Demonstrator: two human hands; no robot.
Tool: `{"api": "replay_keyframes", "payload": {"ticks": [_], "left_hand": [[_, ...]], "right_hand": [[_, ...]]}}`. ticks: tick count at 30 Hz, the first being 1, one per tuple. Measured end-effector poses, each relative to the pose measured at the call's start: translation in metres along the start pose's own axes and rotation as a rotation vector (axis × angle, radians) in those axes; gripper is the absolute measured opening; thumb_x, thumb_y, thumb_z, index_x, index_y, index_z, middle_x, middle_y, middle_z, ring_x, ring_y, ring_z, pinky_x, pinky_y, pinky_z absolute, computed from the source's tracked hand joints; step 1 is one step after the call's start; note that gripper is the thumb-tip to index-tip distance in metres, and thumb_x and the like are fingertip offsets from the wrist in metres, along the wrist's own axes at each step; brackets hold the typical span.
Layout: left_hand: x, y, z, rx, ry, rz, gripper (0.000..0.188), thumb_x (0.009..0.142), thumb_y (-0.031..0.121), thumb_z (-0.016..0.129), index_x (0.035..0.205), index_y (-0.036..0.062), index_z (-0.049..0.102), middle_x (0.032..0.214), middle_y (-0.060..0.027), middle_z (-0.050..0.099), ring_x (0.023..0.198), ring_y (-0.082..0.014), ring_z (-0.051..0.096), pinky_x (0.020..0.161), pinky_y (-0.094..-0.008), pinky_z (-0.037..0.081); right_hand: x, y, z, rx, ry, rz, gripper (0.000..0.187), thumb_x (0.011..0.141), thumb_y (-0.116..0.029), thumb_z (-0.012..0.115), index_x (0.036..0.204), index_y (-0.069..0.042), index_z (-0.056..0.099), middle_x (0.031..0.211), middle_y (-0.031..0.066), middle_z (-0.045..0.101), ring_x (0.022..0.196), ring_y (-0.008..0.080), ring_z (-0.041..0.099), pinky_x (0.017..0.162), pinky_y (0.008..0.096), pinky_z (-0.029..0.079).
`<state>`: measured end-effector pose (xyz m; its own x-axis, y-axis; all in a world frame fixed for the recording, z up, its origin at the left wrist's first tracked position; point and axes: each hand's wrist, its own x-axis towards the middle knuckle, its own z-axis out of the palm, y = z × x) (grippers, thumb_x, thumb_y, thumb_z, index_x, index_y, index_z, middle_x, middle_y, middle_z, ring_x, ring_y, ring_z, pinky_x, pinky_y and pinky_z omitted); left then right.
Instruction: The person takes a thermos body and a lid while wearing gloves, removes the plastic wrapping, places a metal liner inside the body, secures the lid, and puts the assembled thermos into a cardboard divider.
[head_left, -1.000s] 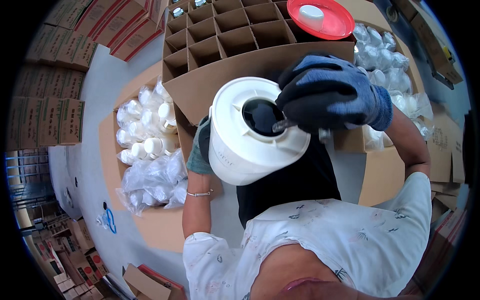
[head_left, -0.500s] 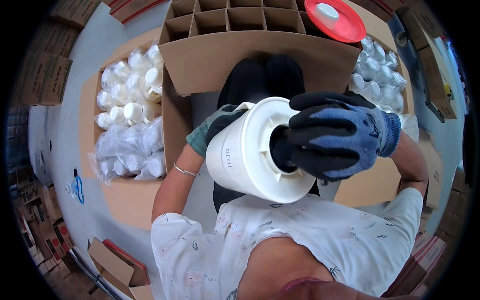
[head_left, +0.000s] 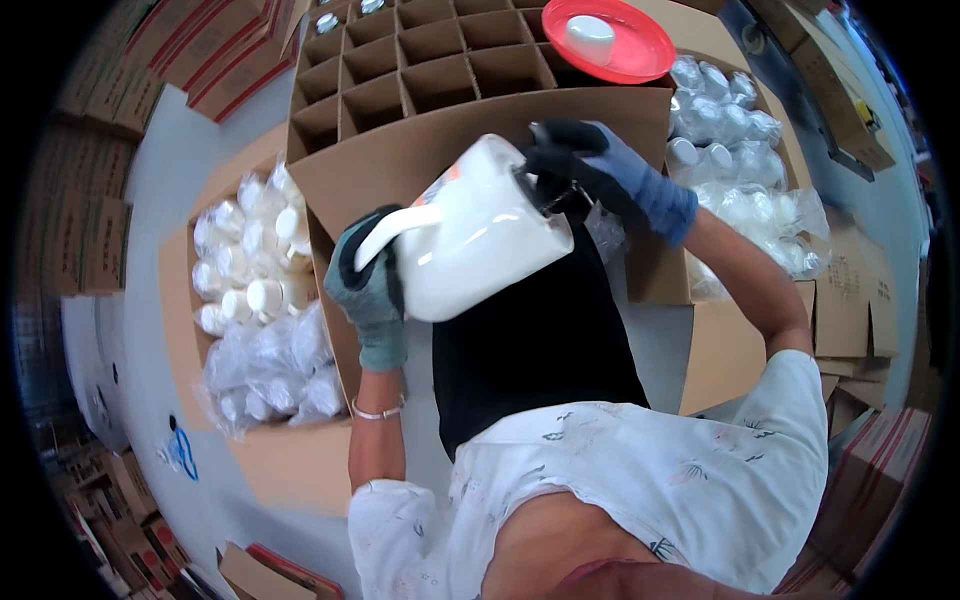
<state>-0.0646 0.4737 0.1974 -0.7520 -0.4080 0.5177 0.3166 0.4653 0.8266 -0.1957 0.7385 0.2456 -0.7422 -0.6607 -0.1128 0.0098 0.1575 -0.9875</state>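
A white plastic jug (head_left: 480, 235) with a curved handle (head_left: 395, 235) lies tilted above my lap, its open end facing right. My left hand (head_left: 365, 280), in a green-and-black glove, grips it at the handle side. My right hand (head_left: 590, 165), in a blue-and-black glove, is closed at the open end. Something dark and shiny shows by its fingers, too blurred to name. A red dish (head_left: 645, 50) with a white round cap (head_left: 590, 35) in it rests on the far edge of the divided box.
Ahead stands a cardboard box (head_left: 430, 125) with dividers and several shiny tops in its far cells. An open box (head_left: 270, 350) at left holds bagged white parts. More bagged parts (head_left: 740, 150) fill a box at right. Stacked cartons (head_left: 215, 60) stand far left.
The jug has moved forward and turned, so its holed base no longer faces up and its handle shows. My right hand moved forward with it. The view has shifted.
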Motion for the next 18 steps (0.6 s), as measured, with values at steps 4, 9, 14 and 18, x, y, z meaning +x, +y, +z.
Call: {"api": "replay_keyframes", "payload": {"ticks": [4, 9, 14, 18], "left_hand": [[0.008, -0.039, -0.031, 0.243, -0.073, -0.134, 0.031, 0.085, 0.001, 0.061, 0.115, -0.0007, 0.06, 0.104, -0.0098, 0.067, 0.089, -0.022, 0.065, 0.081, -0.0328, 0.05], [0.025, -0.053, -0.075, 0.355, -0.456, -0.219, 0.034, 0.084, 0.012, 0.063, 0.117, 0.0029, 0.06, 0.09, -0.0103, 0.068, 0.072, -0.0209, 0.064, 0.069, -0.0326, 0.052], [0.005, -0.06, -0.086, -0.071, -0.697, -0.635, 0.023, 0.084, 0.011, 0.062, 0.105, -0.0001, 0.065, 0.088, -0.0058, 0.067, 0.074, -0.0123, 0.063, 0.064, -0.0257, 0.051], [-0.005, -0.043, -0.059, 0.091, -0.624, -0.265, 0.018, 0.078, -0.002, 0.063, 0.095, 0.0041, 0.065, 0.081, -0.0024, 0.063, 0.07, -0.0137, 0.059, 0.061, -0.026, 0.048]], "right_hand": [[0.044, -0.006, -0.082, -0.084, 0.507, -0.227, 0.04, 0.088, -0.021, 0.066, 0.12, 0.001, 0.057, 0.094, 0.0054, 0.068, 0.076, 0.014, 0.067, 0.064, 0.0313, 0.054], [0.103, 0.041, -0.229, -1.026, 0.808, 0.079, 0.035, 0.084, -0.033, 0.064, 0.109, -0.007, 0.064, 0.097, 0.0144, 0.069, 0.069, 0.0288, 0.067, 0.067, 0.0405, 0.054], [0.123, 0.077, -0.255, -1.307, 0.572, -0.025, 0.039, 0.085, -0.04, 0.062, 0.108, -0.008, 0.062, 0.112, 0.0197, 0.061, 0.101, 0.0346, 0.059, 0.09, 0.0411, 0.047], [0.152, 0.065, -0.205, -1.006, 0.509, -0.301, 0.063, 0.082, -0.047, 0.065, 0.135, -0.019, 0.046, 0.13, 0.0208, 0.048, 0.12, 0.0384, 0.048, 0.1, 0.044, 0.04]]}}
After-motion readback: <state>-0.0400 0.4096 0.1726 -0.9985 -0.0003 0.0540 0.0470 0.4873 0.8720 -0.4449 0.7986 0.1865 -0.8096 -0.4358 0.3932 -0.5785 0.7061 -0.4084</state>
